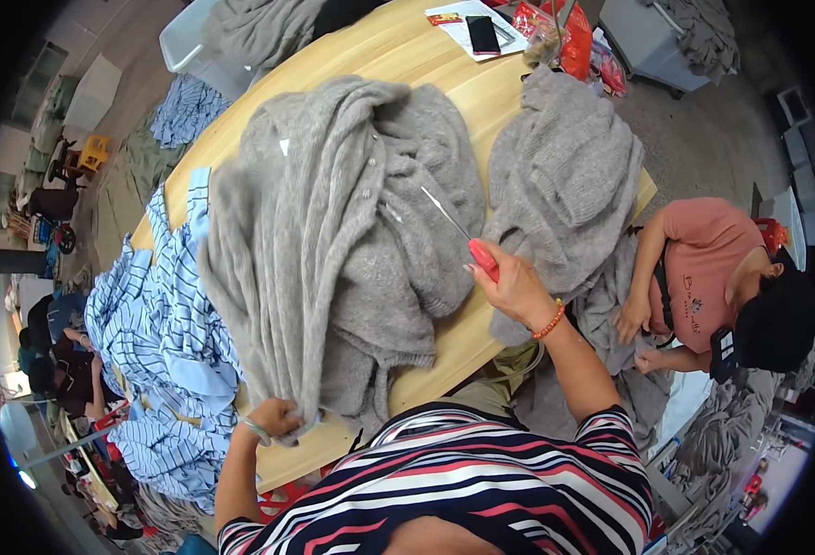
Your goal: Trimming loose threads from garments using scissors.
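My left hand (278, 418) is closed at the near left edge of a grey knitted cardigan (306, 203), with the fabric hanging in long folds above it. Small buttons and a white tag show on the cardigan. In my right hand (518, 294) is a slim pointed tool with a red handle (484, 260) and a thin metal shaft. Its tip points up and left, over the grey knitwear. I cannot make out its exact kind. To the right of it lies another pile of grey knitwear (564, 157).
Blue striped garments (167, 324) are heaped at the left of the wooden table (370, 55). A phone (483, 35) lies on paper at the far side, beside a red bag (574, 42). A co-worker in a pink shirt (708, 264) sits at the right, hands on grey fabric.
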Demonstrator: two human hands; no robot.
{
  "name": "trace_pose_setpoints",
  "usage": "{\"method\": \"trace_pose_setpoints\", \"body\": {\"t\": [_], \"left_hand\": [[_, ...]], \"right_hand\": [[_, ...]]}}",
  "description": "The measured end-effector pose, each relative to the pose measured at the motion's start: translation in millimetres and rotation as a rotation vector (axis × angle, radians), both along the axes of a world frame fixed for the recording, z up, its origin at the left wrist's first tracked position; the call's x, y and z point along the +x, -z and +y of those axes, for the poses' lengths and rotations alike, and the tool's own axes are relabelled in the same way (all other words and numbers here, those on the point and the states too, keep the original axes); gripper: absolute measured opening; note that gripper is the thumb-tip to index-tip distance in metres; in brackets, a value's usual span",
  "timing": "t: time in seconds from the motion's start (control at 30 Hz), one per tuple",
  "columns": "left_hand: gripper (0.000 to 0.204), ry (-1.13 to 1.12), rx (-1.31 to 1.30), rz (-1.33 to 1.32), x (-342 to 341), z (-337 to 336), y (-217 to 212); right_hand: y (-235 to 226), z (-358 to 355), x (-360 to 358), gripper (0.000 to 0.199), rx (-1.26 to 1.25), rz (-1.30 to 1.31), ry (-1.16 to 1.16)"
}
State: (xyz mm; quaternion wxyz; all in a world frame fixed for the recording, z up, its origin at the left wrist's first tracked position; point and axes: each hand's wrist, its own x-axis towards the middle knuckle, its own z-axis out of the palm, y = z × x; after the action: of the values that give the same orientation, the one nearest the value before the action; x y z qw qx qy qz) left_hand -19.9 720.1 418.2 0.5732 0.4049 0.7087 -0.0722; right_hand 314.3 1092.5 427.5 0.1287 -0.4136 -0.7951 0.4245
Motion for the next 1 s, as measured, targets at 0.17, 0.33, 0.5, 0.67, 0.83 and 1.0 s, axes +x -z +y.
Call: {"method": "trace_pose_setpoints", "body": {"t": [0.17,0.33,0.5,0.67,0.83,1.0], "left_hand": [[0.026,0.536,-0.144,0.093,13,-44,26],[0.023,0.445,0.129,0.383,30,70,-26],[0.032,0.463,1.37,0.402,45,256,-23],[0.049,0.301,0.87,0.558,8,342,47],[0.063,0.44,0.961,0.655,20,346,62],[0.082,0.347,0.809,0.236,14,374,69]], "right_hand": [[-15,-30,-2,0.038,0.019,-0.052,-0.069],[-10,-45,-3,0.037,0.078,-0.058,-0.119],[-29,-46,-14,0.036,0.05,-0.11,-0.147],[-46,-29,-23,0.037,0.062,-0.25,-0.279],[-56,17,-39,0.032,0.044,-0.384,-0.266],[-26,64,-69,0.035,0.163,-0.406,-0.257]]}}
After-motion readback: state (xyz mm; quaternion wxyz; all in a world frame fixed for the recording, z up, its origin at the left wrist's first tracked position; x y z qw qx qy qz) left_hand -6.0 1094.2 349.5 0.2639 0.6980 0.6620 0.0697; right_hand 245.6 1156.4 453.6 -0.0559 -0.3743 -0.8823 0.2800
